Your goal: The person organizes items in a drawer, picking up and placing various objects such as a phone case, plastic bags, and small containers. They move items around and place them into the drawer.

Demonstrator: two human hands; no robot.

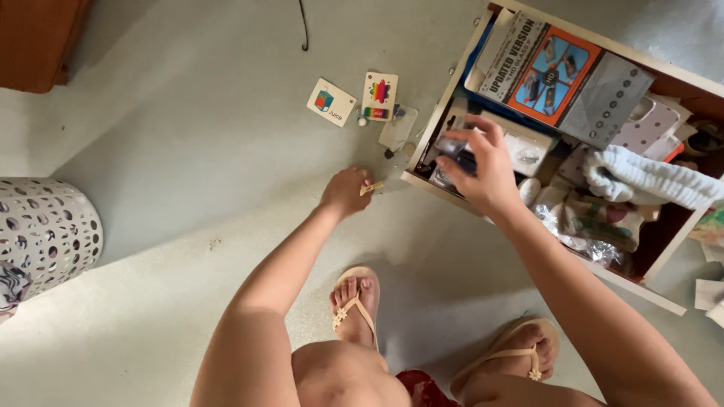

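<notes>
Your right hand (pixel 486 169) has its grip closed around a small dark package (pixel 458 153) at the open drawer's (pixel 445 113) front corner. Your left hand (pixel 345 190) pinches a small tan piece (pixel 372 188) over the floor (pixel 188 151), near two white picture cards (pixel 354 99). An orange-and-grey flat box (pixel 562 71) lies further back.

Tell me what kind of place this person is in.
Most likely a room in a home. The person crouches in sandals on a bare floor, sorting a pulled-out drawer crammed with household odds and ends, with a perforated white basket nearby.
</notes>
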